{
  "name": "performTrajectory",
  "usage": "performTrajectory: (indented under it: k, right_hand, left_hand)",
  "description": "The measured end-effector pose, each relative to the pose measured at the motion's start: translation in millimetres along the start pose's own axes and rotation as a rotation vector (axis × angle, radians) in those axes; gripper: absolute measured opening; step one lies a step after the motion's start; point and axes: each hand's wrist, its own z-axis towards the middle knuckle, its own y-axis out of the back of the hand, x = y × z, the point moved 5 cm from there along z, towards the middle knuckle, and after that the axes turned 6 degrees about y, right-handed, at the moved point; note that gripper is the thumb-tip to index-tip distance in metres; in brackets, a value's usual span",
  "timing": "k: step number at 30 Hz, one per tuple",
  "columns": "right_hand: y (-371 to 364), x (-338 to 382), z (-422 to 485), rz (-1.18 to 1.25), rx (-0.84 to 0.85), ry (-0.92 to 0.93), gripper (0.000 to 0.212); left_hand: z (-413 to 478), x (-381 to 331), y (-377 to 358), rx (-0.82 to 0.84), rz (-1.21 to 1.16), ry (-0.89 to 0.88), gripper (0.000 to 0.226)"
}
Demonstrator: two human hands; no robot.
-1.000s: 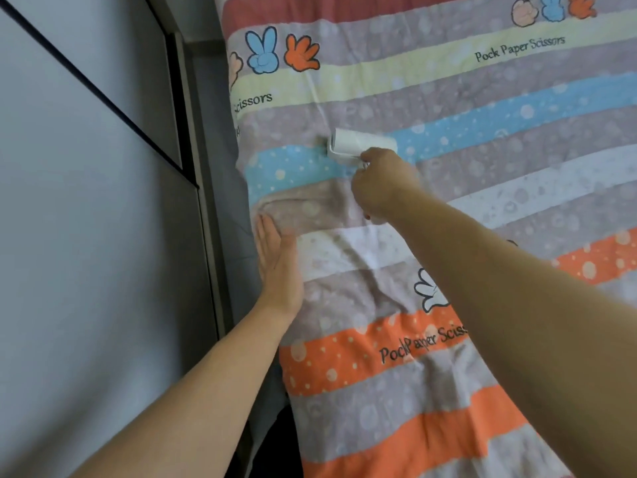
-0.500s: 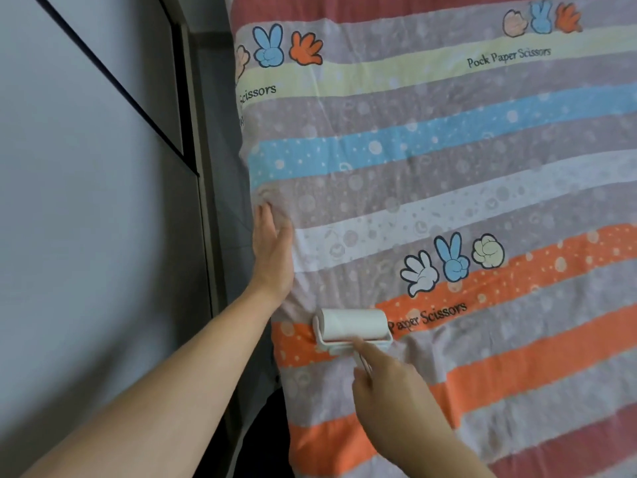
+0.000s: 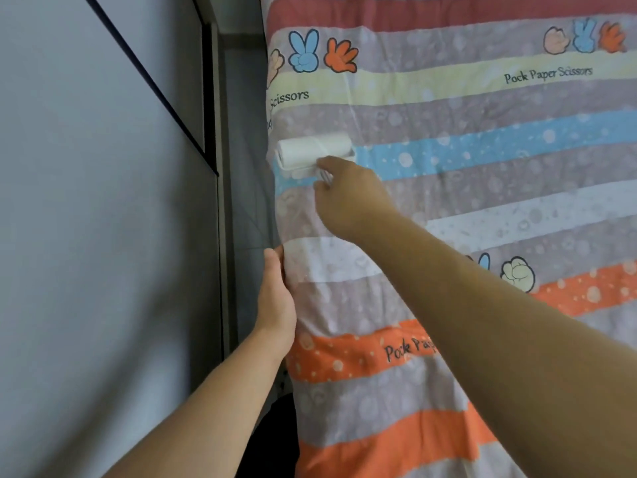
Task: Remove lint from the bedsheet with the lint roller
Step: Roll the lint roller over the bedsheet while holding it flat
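Gripping lint roller (image 3: 315,152) ahead: right hand (image 3: 351,198)

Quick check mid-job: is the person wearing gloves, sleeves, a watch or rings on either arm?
No. The left hand and right hand are bare, with no gloves and no rings showing. The left forearm and right forearm are uncovered to the frame edge: no sleeve, watch or bracelet in view.

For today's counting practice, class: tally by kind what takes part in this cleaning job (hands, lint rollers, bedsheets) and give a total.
Hands: 2 (left hand, right hand)
Lint roller: 1
Bedsheet: 1
Total: 4
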Motion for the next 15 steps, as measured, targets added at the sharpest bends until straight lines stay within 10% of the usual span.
performTrajectory:
  k: [15]
  right_hand:
    - [-91,-52,-236,-0.213,0.324,-0.228,0.064]
  left_hand:
    - [-34,-7,8,-0.008,0.096,0.025,0.061]
